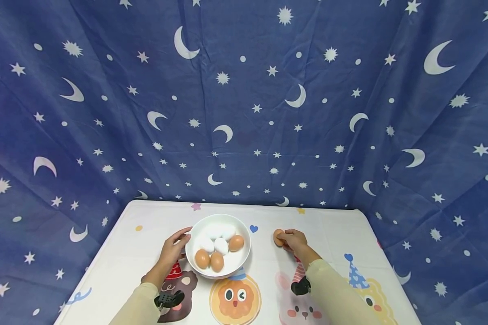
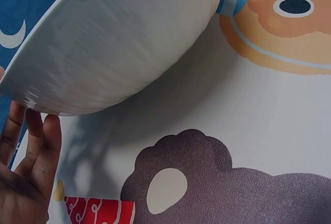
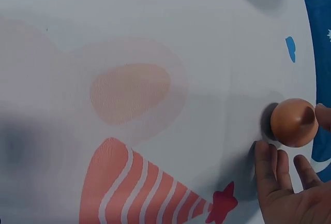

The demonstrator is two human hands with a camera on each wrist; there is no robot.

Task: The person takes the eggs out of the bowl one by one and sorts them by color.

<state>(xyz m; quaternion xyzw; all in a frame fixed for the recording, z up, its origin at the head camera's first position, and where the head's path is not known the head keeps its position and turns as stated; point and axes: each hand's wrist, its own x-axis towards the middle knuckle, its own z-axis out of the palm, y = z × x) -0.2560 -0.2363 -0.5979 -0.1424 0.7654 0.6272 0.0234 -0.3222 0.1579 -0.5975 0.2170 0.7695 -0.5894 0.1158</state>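
Seven eggs (image 1: 221, 246), four white and three brown, are lying together in a round white bowl (image 1: 239, 259), which is standing on the white bench (image 1: 132, 253) left of its middle. The left grip (image 1: 172, 250) is resting at the bowl's left side, its fingers spread and fairly straight, and in the left wrist view several fingertips are touching the outer wall below the rim. To the right of the bowl, well apart from it, a loose brown egg (image 1: 278, 238) is sitting at the fingertips of the right grip (image 1: 296, 241). One finger is touching that egg on its far side, while the other fingers are pointing toward it from just beside it; whether the grip is pinching it, the pictures are not telling, nor whether the egg is bearing on the bench. Both arms are wearing pale sleeves (image 1: 135, 307), and a black strap (image 1: 168, 299) is circling the left wrist. Cartoon animals are decorating the bench top: a winking orange face (image 1: 235, 298) is showing just below the bowl, and a pink rabbit (image 1: 301, 311) is peeking out beside the right sleeve. Behind, a blue curtain (image 1: 244, 149) is hanging, patterned with white moons and stars.
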